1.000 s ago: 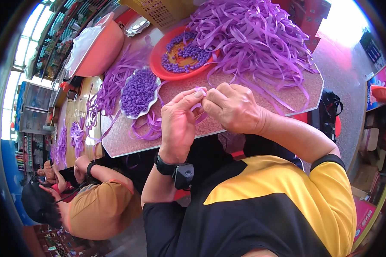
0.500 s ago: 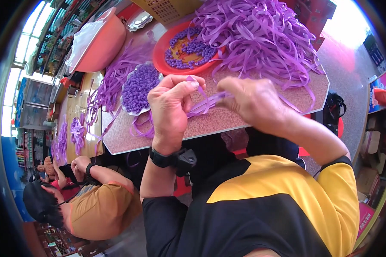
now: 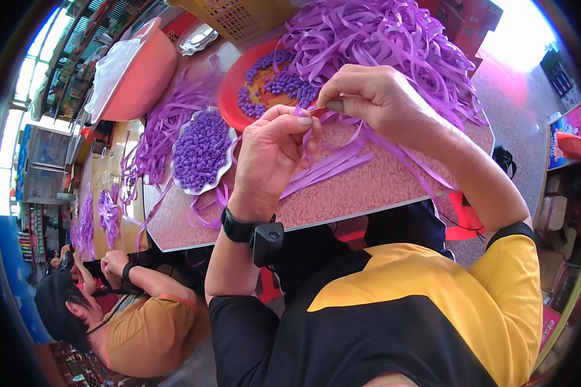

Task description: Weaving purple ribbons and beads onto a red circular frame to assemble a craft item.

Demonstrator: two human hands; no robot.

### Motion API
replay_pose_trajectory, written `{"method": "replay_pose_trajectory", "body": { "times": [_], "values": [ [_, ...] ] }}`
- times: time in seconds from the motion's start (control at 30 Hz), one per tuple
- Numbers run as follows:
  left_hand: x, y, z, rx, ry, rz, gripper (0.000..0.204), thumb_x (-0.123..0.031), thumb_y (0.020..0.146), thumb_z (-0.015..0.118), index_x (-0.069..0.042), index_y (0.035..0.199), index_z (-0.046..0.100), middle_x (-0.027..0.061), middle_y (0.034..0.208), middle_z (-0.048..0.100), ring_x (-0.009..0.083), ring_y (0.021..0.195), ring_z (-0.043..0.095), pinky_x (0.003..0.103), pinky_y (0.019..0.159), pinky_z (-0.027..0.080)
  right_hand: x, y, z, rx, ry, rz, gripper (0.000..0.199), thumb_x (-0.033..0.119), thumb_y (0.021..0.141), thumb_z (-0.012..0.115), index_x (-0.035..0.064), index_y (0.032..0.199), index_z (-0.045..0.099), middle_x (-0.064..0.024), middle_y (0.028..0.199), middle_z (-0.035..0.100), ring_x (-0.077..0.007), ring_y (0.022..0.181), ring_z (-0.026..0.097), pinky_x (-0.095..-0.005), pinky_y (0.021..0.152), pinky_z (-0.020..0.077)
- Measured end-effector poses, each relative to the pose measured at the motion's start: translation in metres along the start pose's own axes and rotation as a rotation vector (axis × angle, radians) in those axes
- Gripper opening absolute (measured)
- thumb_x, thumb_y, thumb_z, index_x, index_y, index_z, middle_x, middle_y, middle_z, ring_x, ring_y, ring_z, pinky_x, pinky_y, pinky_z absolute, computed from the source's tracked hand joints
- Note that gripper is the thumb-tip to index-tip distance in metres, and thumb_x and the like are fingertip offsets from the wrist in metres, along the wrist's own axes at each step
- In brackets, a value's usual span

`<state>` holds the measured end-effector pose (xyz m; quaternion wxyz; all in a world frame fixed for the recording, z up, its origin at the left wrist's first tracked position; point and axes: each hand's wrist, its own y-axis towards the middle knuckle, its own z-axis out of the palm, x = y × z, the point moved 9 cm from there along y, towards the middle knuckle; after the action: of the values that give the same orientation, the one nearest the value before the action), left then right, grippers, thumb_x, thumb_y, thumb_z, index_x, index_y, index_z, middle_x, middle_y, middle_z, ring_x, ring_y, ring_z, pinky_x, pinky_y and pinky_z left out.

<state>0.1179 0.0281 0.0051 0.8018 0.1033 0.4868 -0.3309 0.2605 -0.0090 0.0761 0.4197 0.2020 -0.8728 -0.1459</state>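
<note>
My left hand [image 3: 271, 155] is closed, its thumb and forefinger pinching a purple ribbon [image 3: 308, 138] that hangs down over the fingers. Close against it, my right hand [image 3: 377, 100] pinches a thin, needle-like piece whose exact kind is too small to tell. Both hands meet above the table's near part, in front of a red plate [image 3: 229, 100] with small purple beads [image 3: 290, 87] on it. Left of my left hand stands a white scalloped dish [image 3: 208, 186] heaped with purple beads [image 3: 203, 151]. Several flat ribbon lengths [image 3: 332, 169] lie on the table under my hands.
A large heap of purple ribbons [image 3: 381, 39] covers the table's far right. More ribbons [image 3: 168, 129] lie left, near a pink basin [image 3: 142, 84]. A yellow basket [image 3: 232, 22] stands behind. At the left sits another person [image 3: 148, 322] at an adjoining wooden table.
My right hand has moved up and left from the loose ribbons to the fingertips of my left hand, and now pinches a thin piece there. My left hand keeps its ribbon.
</note>
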Motion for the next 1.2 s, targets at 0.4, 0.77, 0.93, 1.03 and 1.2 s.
{"method": "replay_pose_trajectory", "body": {
  "times": [0.4,0.77,0.93,1.03,1.2],
  "values": [
    [0.012,0.008,-0.013,-0.095,-0.078,0.042,0.014,-0.005,0.088,0.067,0.002,0.100,0.065,0.0030,0.072,0.054,0.0107,0.058,0.049,0.026,0.048,0.041,-0.014,-0.002,0.000,-0.105,0.027,-0.086,0.012,-0.004,0.086,0.066,0.0021,0.096,0.068,-0.0084,0.092,0.066,-0.0214,0.084,0.065,-0.0308,0.074,0.0502],
    [0.020,0.006,-0.017,-0.129,-0.047,0.004,0.014,-0.005,0.089,0.064,0.002,0.101,0.066,0.0029,0.072,0.052,0.0105,0.058,0.044,0.026,0.053,0.039,-0.017,-0.007,0.009,-0.066,-0.011,-0.095,0.014,-0.006,0.086,0.065,0.0026,0.098,0.068,-0.0074,0.087,0.060,-0.0199,0.078,0.062,-0.0302,0.070,0.0490],
    [0.019,0.005,-0.016,-0.161,-0.058,0.027,0.012,-0.005,0.088,0.068,0.003,0.097,0.066,0.0010,0.070,0.053,0.0087,0.055,0.046,0.024,0.048,0.036,-0.018,-0.008,0.010,-0.062,-0.042,-0.089,0.016,-0.006,0.085,0.065,0.0031,0.098,0.067,-0.0076,0.087,0.060,-0.0208,0.078,0.062,-0.0304,0.068,0.0490],
    [0.017,0.005,-0.014,-0.137,-0.060,0.055,0.013,-0.005,0.088,0.068,0.003,0.098,0.066,0.0014,0.071,0.053,0.0090,0.055,0.046,0.024,0.049,0.037,-0.016,-0.008,0.008,-0.068,-0.082,-0.100,0.017,-0.006,0.083,0.066,0.0039,0.098,0.068,-0.0078,0.087,0.060,-0.0226,0.078,0.063,-0.0314,0.067,0.0491],
    [0.014,0.004,-0.010,-0.095,-0.075,0.089,0.016,-0.004,0.090,0.065,0.006,0.102,0.067,0.0035,0.073,0.056,0.0103,0.058,0.048,0.025,0.051,0.040,-0.005,-0.010,0.004,-0.116,-0.206,-0.170,0.018,-0.002,0.082,0.068,0.0062,0.098,0.068,-0.0086,0.081,0.056,-0.0277,0.073,0.061,-0.0361,0.064,0.0484]
  ]
}}
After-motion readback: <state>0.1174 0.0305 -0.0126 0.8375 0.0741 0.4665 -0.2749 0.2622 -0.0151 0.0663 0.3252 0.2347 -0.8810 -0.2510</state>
